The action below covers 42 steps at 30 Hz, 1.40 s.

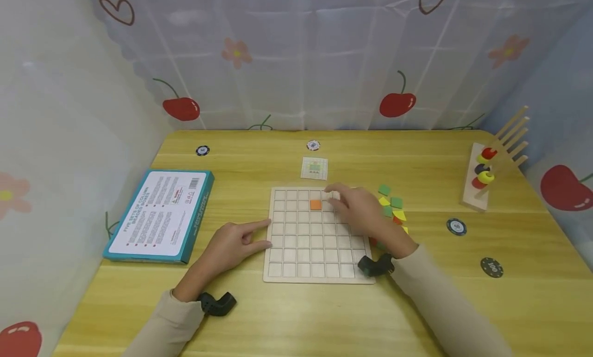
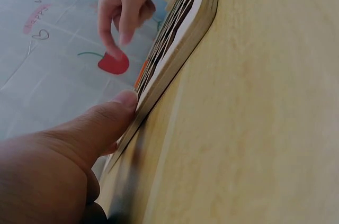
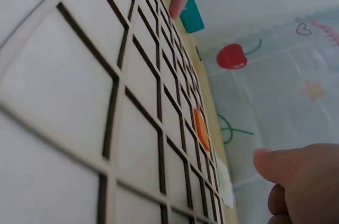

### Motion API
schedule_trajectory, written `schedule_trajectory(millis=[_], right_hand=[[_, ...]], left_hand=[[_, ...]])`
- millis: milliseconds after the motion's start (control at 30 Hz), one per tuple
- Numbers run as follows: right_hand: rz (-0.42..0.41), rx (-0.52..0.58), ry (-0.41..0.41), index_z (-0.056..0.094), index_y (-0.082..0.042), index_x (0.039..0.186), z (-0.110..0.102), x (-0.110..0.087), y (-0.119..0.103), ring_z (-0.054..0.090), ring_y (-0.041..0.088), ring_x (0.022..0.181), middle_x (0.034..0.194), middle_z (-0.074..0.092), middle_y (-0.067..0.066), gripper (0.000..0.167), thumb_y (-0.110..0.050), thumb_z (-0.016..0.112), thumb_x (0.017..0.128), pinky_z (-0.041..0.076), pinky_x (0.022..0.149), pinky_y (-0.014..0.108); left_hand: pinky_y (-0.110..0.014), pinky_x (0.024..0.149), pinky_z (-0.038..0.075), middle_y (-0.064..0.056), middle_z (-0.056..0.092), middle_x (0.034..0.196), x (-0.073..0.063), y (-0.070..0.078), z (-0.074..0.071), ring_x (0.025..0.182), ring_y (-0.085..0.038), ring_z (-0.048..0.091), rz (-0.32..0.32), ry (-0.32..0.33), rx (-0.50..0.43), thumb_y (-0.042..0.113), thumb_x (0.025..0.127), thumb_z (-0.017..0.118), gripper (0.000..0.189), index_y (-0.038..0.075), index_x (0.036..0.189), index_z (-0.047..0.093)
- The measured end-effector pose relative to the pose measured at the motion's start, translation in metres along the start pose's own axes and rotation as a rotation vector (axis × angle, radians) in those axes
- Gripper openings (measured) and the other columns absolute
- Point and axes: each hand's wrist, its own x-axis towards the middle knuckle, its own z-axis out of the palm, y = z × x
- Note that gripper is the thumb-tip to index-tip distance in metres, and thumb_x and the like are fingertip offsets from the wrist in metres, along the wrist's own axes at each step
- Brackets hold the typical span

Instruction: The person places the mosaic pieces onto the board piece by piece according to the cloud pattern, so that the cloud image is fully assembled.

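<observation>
A pale wooden grid board [image 1: 290, 281] lies on the table, with one orange square tile [image 1: 315, 205] in a cell near its far side. My left hand [image 1: 233, 249] touches the board's left edge, index finger and thumb stretched out. In the left wrist view that thumb [image 2: 114, 110] presses the board's side. Over the far right part of the board hovers my right hand [image 1: 359, 207], index finger and thumb bent downward and apart, nothing visible between them. Loose green, yellow and red tiles [image 1: 396, 202] lie right of the board, partly hidden by the right hand and wrist.
A small pattern card [image 1: 314, 168] lies beyond the board. On the left is a blue-edged flat box [image 1: 159, 215]. A wooden peg stand [image 1: 476, 192] with coloured beads is at the right. Poker chips [image 1: 456, 226] lie around the table, one a black chip [image 1: 491, 267].
</observation>
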Motion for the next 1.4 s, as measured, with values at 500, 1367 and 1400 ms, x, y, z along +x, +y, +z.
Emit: schedule_trajectory(millis=[500,1367,1400], right_hand=[[0.132,-0.005,0.263,0.079,-0.012,0.112,-0.035,-0.099,0.074,0.034,0.013,0.048,0.055,0.043,-0.008,0.023,-0.029,0.071,0.099,0.028,0.045,0.028],[0.14,-0.108,0.049,0.072,-0.013,0.119,-0.053,-0.124,0.087,0.035,0.011,0.052,0.06,0.04,-0.008,0.033,-0.033,0.077,0.094,0.028,0.048,0.027],[0.14,-0.111,0.049,0.072,-0.012,0.12,-0.052,-0.124,0.088,0.036,0.011,0.052,0.06,0.04,-0.008,0.032,-0.031,0.076,0.094,0.028,0.048,0.027]], left_hand=[[-0.024,0.05,0.029,0.017,0.038,0.055,-0.001,-0.002,-0.001,0.05,0.001,0.03,0.013,0.009,0.019,0.052,0.09,0.075,0.051,0.028,0.135,0.07],[-0.024,0.05,0.029,0.016,0.038,0.055,-0.001,0.0,-0.001,0.05,0.0,0.029,0.01,-0.004,0.005,0.049,0.091,0.076,0.05,0.027,0.135,0.069],[-0.024,0.05,0.029,0.016,0.037,0.055,-0.001,0.0,-0.001,0.05,0.0,0.029,0.01,-0.003,0.005,0.049,0.091,0.076,0.05,0.027,0.135,0.069]])
